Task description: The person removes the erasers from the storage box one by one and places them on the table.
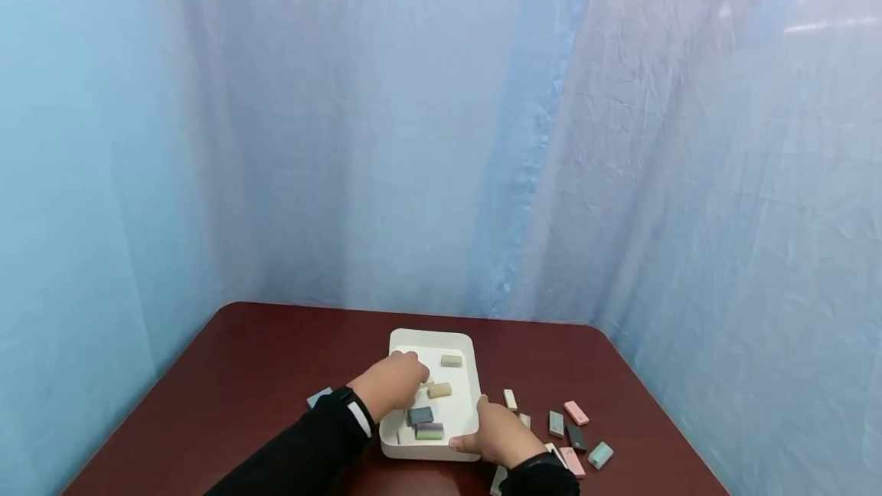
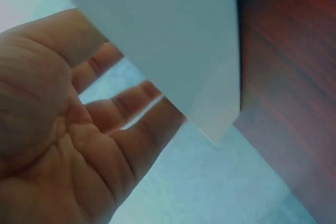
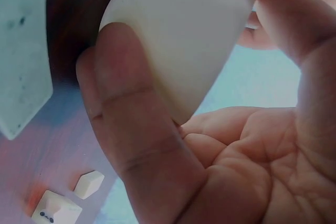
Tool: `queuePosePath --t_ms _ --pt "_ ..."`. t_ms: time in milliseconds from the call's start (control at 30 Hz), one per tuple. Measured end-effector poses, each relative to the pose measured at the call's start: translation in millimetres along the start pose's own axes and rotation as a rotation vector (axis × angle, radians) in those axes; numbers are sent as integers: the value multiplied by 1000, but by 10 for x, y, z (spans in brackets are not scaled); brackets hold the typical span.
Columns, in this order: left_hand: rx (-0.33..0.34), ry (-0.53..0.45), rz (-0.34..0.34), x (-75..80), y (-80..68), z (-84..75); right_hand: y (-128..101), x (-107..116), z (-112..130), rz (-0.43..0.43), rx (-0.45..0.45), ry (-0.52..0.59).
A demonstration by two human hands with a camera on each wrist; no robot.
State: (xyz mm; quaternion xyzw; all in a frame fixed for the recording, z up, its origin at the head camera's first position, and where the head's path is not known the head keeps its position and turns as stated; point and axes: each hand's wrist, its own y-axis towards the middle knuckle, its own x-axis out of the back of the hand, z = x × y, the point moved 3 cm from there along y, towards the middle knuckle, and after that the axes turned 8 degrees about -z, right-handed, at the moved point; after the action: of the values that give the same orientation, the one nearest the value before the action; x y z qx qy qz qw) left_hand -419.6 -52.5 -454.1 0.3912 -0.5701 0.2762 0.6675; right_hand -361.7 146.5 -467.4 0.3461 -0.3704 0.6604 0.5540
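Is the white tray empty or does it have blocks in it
Not empty. The white tray holds several small blocks, such as a beige block, a tan block and a dark grey block.

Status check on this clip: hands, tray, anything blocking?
Left hand open, reaching into the white tray over the blocks. Right hand grips the tray's near right corner. Loose blocks on table beside it, nothing blocking.

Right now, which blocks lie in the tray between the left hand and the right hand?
In the head view, a dark grey block and a purple-green block lie in the white tray.
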Motion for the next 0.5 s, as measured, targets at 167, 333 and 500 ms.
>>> queuePosePath --t_ms 167,333,500 --pt "25 126 -24 57 8 39 3 52 59 -30 14 -21" --pt "-15 211 -11 29 1 12 -7 71 83 -29 23 -27" --pt "-44 234 -32 -11 -69 -34 -21 69 82 -15 18 -18"
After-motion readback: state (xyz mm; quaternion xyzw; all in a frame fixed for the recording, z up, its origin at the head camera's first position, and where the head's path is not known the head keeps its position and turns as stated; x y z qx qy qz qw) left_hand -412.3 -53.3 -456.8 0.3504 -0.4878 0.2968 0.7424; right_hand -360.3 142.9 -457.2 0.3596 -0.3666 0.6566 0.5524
